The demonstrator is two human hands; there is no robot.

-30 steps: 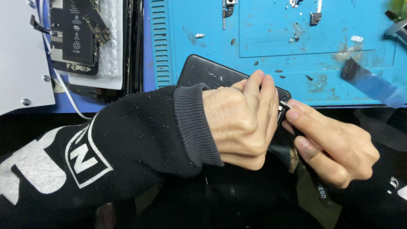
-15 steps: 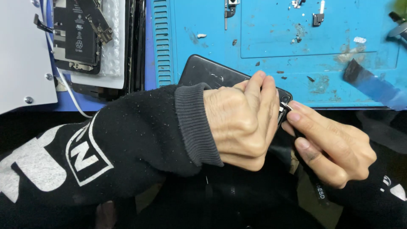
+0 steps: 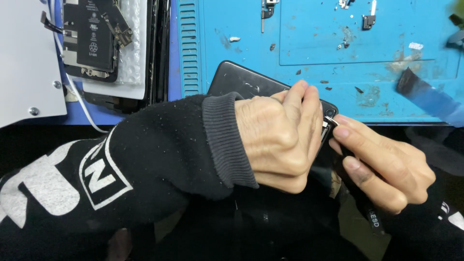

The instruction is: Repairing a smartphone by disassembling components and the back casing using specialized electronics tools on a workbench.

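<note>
My left hand [image 3: 282, 137] wraps over a black phone [image 3: 241, 82] that lies tilted on the near edge of a blue work mat [image 3: 367, 87]; its fingers clamp the phone's right end. My right hand [image 3: 382, 162] pinches a pair of black tweezers [image 3: 367, 212], whose tips touch a small metal part [image 3: 329, 124] at the phone's corner by the camera hole. Most of the phone is hidden under my left hand and black sleeve.
An opened phone body with a black battery [image 3: 94, 38] lies on bubble wrap at the upper left, with a white cable [image 3: 82, 108] beside it. Small screws and metal parts [image 3: 368, 20] are scattered on the mat. A blue plastic pry tool [image 3: 427, 96] lies at the right.
Both hands keep the same grip on the phone and tweezers; the view has shifted slightly, and my right hand has edged a little closer to the phone's corner.
</note>
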